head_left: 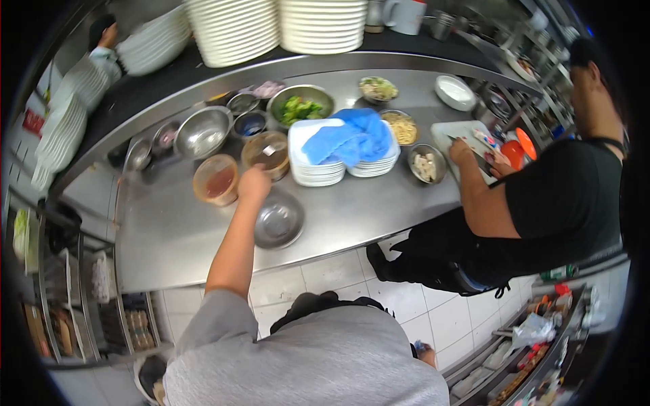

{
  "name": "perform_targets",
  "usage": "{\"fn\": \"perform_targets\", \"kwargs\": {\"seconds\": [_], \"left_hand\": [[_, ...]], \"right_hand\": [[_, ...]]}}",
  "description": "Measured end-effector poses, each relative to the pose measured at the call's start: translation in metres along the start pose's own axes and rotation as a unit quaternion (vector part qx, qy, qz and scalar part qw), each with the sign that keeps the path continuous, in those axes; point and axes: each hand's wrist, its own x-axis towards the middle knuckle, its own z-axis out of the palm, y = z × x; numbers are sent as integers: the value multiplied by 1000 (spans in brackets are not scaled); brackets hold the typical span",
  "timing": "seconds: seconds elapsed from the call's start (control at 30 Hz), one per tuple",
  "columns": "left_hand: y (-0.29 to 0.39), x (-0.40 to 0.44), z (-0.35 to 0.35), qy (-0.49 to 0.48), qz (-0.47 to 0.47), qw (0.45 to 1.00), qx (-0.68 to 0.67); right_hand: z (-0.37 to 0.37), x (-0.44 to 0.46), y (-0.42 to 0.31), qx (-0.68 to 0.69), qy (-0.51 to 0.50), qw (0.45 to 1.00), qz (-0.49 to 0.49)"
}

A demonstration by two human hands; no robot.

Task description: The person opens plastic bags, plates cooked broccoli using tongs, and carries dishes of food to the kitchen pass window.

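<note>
My left hand [253, 184] reaches forward over the steel table to the near rim of a round plastic tub [276, 165] with brown contents. Its fingers are too small and partly hidden to show whether they grip the rim. Just left of the hand stands a second plastic tub [218, 181] holding reddish-brown liquid. A shiny steel bowl [279, 220] sits below and right of my wrist. Down at my right side hangs my right hand [426, 354], mostly hidden by my body, its fingers curled by a small bluish thing that I cannot make out.
Stacked white trays [318, 177] carry a blue cloth [352, 139]. Bowls of greens [301, 109], noodles [401, 128] and pale pieces [425, 166] surround them. At right a co-worker [562, 189] cuts on a white board [443, 141]. Plate stacks [233, 30] line the overhead shelf.
</note>
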Motion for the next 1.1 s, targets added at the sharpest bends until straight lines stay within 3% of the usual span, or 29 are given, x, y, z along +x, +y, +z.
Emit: {"fn": "perform_targets", "kwargs": {"seconds": [0.07,0.13,0.2,0.27,0.33,0.43,0.53,0.57,0.63,0.67,0.73,0.77,0.8,0.83,1.0,1.03,1.07,1.1], "left_hand": [[78,-28,-69,33,-55,980,-190],[131,-63,-81,115,62,883,-450],[192,-111,-72,111,180,827,-521],[262,-161,-72,-60,316,756,-569],[322,-207,-63,-225,389,710,-543],[397,-268,-49,-411,394,622,-538],[474,-318,-35,-456,459,561,-516],[500,-331,-31,-467,470,544,-515],[555,-355,-24,-538,528,573,-322],[578,-369,-14,-539,534,565,-325],[619,-396,19,-529,614,575,-113],[634,-410,40,-527,618,572,-113],[645,-424,63,-529,630,569,4],[666,-440,77,-522,634,559,117],[802,-499,77,-525,635,564,49],[843,-500,64,-575,582,564,106],[875,-500,63,-620,525,560,163],[891,-499,102,-606,544,562,145]], "right_hand": [[-6,-13,-11,47,22,998,-19],[-12,-31,-9,72,72,994,-30],[-21,-42,7,44,102,994,-18],[-33,-52,33,16,135,991,1],[-45,-56,67,11,113,993,34],[-59,-58,113,56,151,984,78],[-84,-49,159,102,180,973,104],[-96,-45,169,184,188,956,129],[-133,-36,186,312,183,920,151],[-156,-30,191,317,192,916,150],[-210,-14,192,357,185,907,125],[-239,0,191,348,220,905,104],[-271,14,187,339,255,902,84],[-306,25,172,380,265,884,58],[-467,84,23,343,201,912,-96],[-490,90,-24,297,198,927,-116],[-507,114,-55,283,203,919,-186],[-524,137,-80,267,207,905,-257]]}}
